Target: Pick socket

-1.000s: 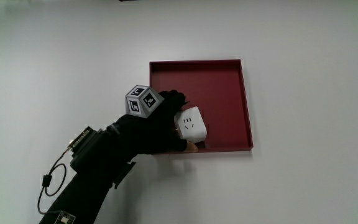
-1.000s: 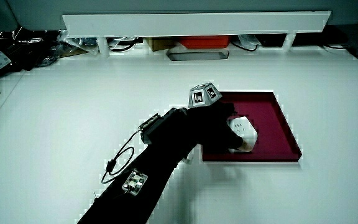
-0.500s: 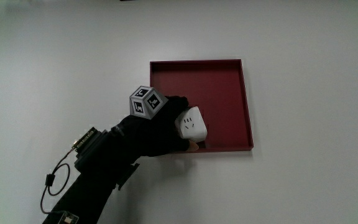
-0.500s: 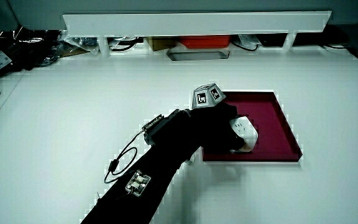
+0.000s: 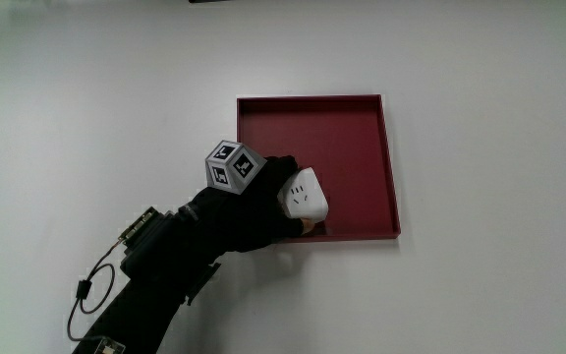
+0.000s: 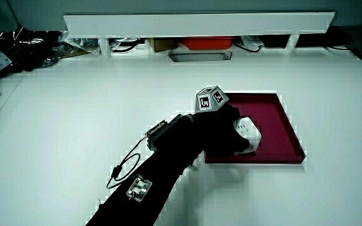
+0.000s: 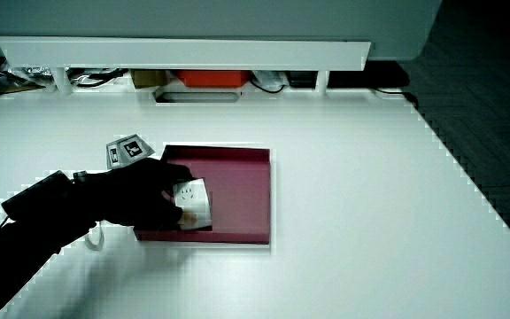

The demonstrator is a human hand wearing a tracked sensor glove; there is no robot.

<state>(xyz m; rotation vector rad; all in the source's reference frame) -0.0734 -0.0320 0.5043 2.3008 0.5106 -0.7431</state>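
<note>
White cube-shaped socket point(image 5: 303, 194), slot face up and tilted, seemingly clasped in the hand's point(image 5: 254, 202) curled fingers.

A dark red tray point(image 5: 362, 118) is lying flat on the white table point(image 5: 96, 98), well in from the table's edge. In both side views a low white partition point(image 6: 193, 24) is standing farther from the person than the tray, with an orange box point(image 6: 203, 43) and cables point(image 7: 34, 75) showing under it.

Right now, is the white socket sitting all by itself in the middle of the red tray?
No, the hand is wrapped around the white socket near the red tray's corner closest to the person.
</note>
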